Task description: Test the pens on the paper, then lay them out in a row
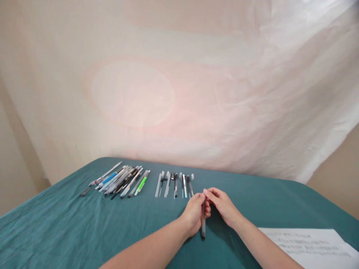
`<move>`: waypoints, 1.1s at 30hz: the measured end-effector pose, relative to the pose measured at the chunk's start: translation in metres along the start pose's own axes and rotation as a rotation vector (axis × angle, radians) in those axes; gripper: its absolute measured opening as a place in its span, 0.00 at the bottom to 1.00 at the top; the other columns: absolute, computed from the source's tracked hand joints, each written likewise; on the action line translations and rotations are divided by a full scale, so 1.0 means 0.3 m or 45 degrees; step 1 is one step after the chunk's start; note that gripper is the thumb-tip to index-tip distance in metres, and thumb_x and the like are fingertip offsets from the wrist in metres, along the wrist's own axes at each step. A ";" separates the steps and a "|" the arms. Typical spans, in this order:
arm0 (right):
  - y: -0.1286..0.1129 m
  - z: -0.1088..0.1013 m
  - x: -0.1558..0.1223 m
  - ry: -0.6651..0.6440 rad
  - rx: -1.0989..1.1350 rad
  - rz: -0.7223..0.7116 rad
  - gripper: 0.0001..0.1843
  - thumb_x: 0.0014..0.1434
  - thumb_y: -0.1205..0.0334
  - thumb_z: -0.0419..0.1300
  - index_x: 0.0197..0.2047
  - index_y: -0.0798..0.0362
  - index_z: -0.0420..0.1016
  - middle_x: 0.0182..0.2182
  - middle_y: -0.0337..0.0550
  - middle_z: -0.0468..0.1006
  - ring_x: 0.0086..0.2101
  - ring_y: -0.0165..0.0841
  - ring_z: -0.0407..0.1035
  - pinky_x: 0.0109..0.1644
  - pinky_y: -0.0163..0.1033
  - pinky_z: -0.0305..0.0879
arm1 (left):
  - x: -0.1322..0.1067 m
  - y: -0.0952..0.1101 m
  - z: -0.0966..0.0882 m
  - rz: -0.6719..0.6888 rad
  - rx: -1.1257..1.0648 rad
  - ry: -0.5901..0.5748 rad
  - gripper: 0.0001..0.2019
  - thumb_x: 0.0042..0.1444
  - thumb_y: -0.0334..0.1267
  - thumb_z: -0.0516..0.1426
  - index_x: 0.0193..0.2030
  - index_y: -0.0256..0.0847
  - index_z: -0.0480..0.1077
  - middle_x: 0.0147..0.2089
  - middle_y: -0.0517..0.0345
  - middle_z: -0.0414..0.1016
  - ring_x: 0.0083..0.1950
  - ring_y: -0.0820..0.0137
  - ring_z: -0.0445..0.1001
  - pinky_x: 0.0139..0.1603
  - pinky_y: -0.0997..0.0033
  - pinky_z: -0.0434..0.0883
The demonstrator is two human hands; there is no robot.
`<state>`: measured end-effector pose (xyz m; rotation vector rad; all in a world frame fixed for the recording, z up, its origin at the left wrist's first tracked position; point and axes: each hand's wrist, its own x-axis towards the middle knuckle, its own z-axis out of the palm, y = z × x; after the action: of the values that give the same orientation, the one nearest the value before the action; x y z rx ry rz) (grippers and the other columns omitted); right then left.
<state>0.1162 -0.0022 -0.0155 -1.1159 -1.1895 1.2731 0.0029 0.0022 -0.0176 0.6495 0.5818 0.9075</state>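
Note:
A slim pen [203,223] with a clear grey barrel and a dark lower end points toward me above the cloth. My left hand [193,214] is closed around its middle, fingers curled behind the barrel. At the pen's far end, the thumb and forefinger of my right hand [223,206] are pinched together; the fingertips hide that end. Just beyond my hands lies a row of pen parts and refills [175,185], set side by side with clear barrels and small caps. To the left is a loose pile of pens [120,181], among them a bright green pen [142,185].
Everything lies on a table with a dark green cloth [84,231]. White paper sheets [311,244] with lines of writing rest at the near right. A pale hanging sheet [196,93] closes off the back beyond the table's far edge.

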 end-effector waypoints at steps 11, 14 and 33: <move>-0.015 -0.034 0.008 0.115 0.426 0.039 0.15 0.46 0.51 0.62 0.26 0.56 0.69 0.17 0.35 0.67 0.17 0.25 0.61 0.20 0.31 0.59 | -0.014 0.010 0.012 -0.079 0.170 -0.102 0.10 0.54 0.40 0.51 0.34 0.35 0.66 0.23 0.58 0.66 0.23 0.76 0.66 0.24 0.77 0.60; -0.021 -0.030 -0.005 0.056 0.411 0.068 0.15 0.47 0.50 0.60 0.27 0.55 0.68 0.14 0.32 0.64 0.13 0.23 0.58 0.16 0.30 0.56 | -0.025 0.019 0.017 -0.071 0.144 -0.206 0.11 0.53 0.41 0.52 0.35 0.34 0.67 0.27 0.55 0.69 0.24 0.77 0.66 0.26 0.77 0.62; 0.009 -0.021 -0.008 -0.017 0.156 0.002 0.27 0.53 0.40 0.48 0.28 0.57 0.72 0.21 0.42 0.72 0.22 0.28 0.64 0.29 0.33 0.59 | 0.034 0.163 -0.033 0.605 -0.054 0.107 0.06 0.55 0.37 0.52 0.37 0.38 0.60 0.42 0.48 0.73 0.47 0.67 0.71 0.53 0.62 0.62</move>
<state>0.1225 -0.0044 -0.0187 -1.0207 -1.1053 1.3383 -0.0246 0.0356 0.0091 0.7279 0.4878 1.3930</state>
